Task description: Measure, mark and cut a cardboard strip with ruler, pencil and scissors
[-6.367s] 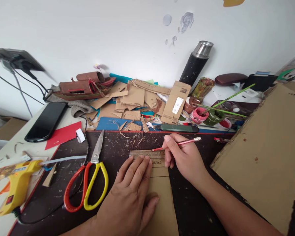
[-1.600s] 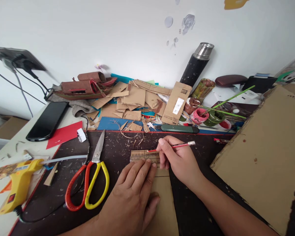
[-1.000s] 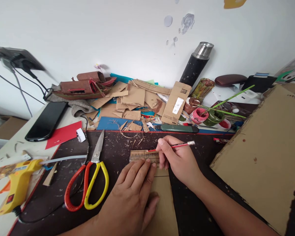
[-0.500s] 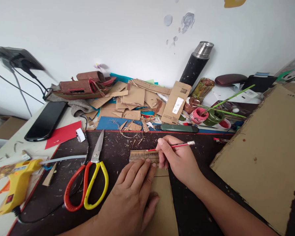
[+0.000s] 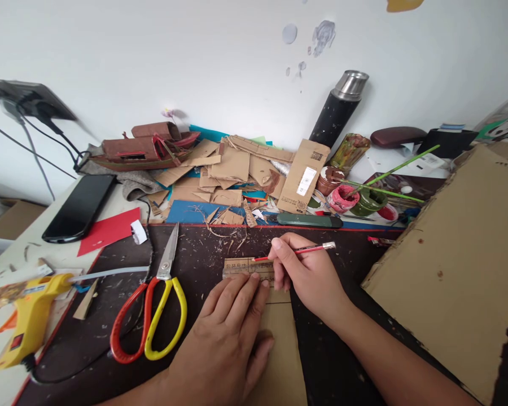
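A long strip of brown cardboard with printed writing at its far end lies in front of me. My left hand rests on it with fingers stretched out, pressing down a clear, narrow strip that looks like a ruler, mostly covered by the fingers. A red pencil with a white eraser end is pinched in my right hand. Its tip touches or nearly touches the printed end, just beyond the clear strip. Left of my hands lie scissors with one red and one yellow handle, blades apart.
A yellow glue gun, a phone and red paper lie at the left. Cardboard scraps, a model boat, a green cutter and paint jars line the back. A large cardboard sheet stands right.
The pencil tip has shifted very slightly along the printed end of the cardboard. Otherwise both hands hold their places.
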`<move>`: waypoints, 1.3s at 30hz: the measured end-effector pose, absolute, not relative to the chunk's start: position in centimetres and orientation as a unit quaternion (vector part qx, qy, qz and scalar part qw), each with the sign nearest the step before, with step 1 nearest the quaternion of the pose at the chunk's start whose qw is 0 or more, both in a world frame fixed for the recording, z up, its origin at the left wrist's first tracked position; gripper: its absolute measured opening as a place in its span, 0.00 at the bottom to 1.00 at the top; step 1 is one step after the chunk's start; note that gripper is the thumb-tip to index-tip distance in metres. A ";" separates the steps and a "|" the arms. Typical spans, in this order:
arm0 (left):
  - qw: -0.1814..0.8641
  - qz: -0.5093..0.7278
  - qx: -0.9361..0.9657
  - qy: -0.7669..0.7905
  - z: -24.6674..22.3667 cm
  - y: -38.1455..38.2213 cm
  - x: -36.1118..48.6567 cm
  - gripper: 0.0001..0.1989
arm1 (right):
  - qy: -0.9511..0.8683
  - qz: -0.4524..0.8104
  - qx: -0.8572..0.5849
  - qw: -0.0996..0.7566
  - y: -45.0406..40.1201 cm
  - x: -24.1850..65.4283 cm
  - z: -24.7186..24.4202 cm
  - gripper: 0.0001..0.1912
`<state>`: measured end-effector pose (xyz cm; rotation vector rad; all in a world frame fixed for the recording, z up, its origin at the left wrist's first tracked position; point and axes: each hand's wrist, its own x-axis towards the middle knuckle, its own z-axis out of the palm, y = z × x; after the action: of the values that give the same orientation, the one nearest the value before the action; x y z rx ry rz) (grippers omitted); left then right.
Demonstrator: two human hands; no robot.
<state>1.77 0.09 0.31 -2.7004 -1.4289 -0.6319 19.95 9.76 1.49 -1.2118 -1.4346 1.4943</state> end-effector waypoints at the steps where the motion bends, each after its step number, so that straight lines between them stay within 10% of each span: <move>1: 0.012 -0.203 -0.865 -0.459 0.3 0.1 1.8 0.25 | -0.558 0.581 -0.470 0.361 9.8 19.9 1.5 0.26; 39: 0.048 -0.209 -0.885 -0.414 0.0 -0.4 2.1 0.17 | -0.536 0.530 -0.462 0.468 11.0 22.2 1.9 0.29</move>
<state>2.13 -0.43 0.04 -2.6977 -1.2608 -0.6376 22.23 11.01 1.94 -1.1329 -1.3152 1.3000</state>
